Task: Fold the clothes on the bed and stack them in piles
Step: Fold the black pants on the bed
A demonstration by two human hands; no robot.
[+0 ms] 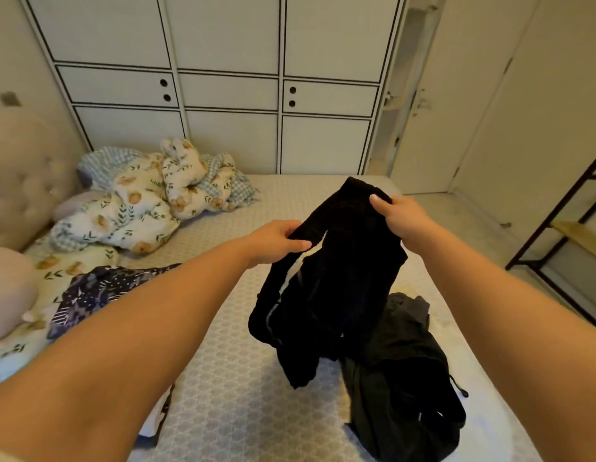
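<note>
A black garment [336, 271] with a thin white stripe running down one edge is hanging in the air over the middle of the bed [243, 378], held up by its top edge while its lower part is drooping almost to the patterned sheet. The left hand [276, 243] is gripping the garment's upper left edge, fingers curled over the fabric and the thumb pressing against it from below. The right hand [401, 216] is holding the upper right part a little higher, fingers wrapped round the cloth with the thumb lying on top. Both bare forearms are reaching out over the mattress. Just below and to the right of the hanging piece, a heap of dark clothes [403, 388] is lying rumpled on the bed, with a bit of grey fabric showing at its top and a drawcord trailing off its right side; the hanging garment's hem is touching or nearly touching it, I cannot tell which. To the left, partly hidden under the left arm, a dark blue patterned garment [100, 291] is lying spread near the pillows. Farther back a crumpled floral quilt [150, 201] is bunching up against the tufted headboard [23, 168]. White cupboard doors [230, 95] are filling the wall behind, and a dark metal shelf frame [563, 235] is standing at the right.
</note>
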